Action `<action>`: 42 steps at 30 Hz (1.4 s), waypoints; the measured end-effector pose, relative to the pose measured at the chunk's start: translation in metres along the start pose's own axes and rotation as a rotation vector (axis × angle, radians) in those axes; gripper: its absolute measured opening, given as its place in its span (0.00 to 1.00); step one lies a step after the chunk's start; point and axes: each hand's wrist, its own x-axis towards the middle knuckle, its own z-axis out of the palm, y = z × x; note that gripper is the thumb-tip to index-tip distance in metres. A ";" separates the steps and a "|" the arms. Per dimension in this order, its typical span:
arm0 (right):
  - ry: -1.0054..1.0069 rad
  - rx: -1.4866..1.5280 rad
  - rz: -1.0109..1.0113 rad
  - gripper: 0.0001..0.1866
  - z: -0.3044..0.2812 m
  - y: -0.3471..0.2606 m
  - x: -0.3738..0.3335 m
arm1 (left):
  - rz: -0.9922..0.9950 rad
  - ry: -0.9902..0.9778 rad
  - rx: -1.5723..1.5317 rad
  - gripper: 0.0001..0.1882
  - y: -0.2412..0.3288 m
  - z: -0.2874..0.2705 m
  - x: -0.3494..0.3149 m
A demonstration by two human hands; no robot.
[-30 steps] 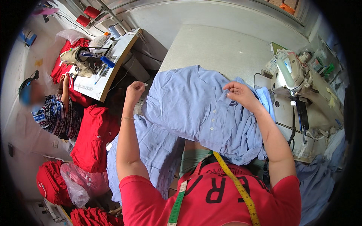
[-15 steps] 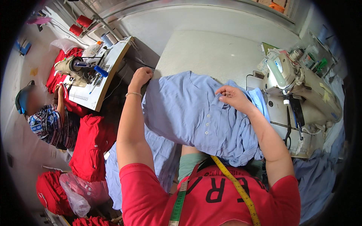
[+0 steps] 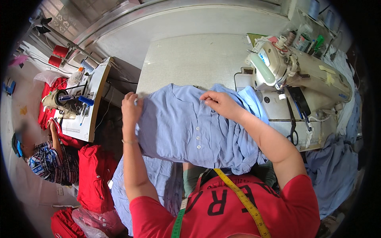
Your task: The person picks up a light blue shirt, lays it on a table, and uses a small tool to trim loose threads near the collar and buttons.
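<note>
A light-blue garment (image 3: 170,123) with a short row of white buttons lies wrinkled across the near part of the table, its lower edge hanging toward my lap. At its left edge is my left hand (image 3: 131,109), fingers bent and slightly apart beside the cloth. My right hand (image 3: 223,104) rests above the buttons, thumb and fingertips pinching a bit of the garment's upper part. The folds on the right bunch up under my right forearm. To the right stands a sewing machine (image 3: 313,75), with a lighter blue piece of cloth (image 3: 254,104) beside it.
Black scissors (image 3: 293,127) lie by the machine. More blue cloth hangs at right (image 3: 333,170) and over my left lap side (image 3: 149,178). A tape measure (image 3: 242,194) hangs from my neck. Left, a person (image 3: 51,158) works red cloth at another machine (image 3: 63,99).
The view has swung, shifting the table leftward in the picture. My right hand's fingers have closed onto the garment above the buttons. My left hand's fingers have loosened at the left edge.
</note>
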 end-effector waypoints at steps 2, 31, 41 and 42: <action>0.076 -0.137 -0.158 0.11 0.005 0.004 0.004 | 0.097 0.068 -0.302 0.14 0.059 -0.015 -0.027; -0.175 -0.605 -0.022 0.09 0.018 -0.028 0.050 | 0.299 -0.224 -0.477 0.17 0.192 -0.029 -0.139; -0.077 -0.458 -0.046 0.08 0.022 -0.011 0.048 | 0.310 -0.208 -0.465 0.17 0.193 -0.028 -0.142; -0.085 -0.445 -0.055 0.08 0.021 -0.007 0.050 | 0.315 -0.204 -0.463 0.16 0.193 -0.028 -0.142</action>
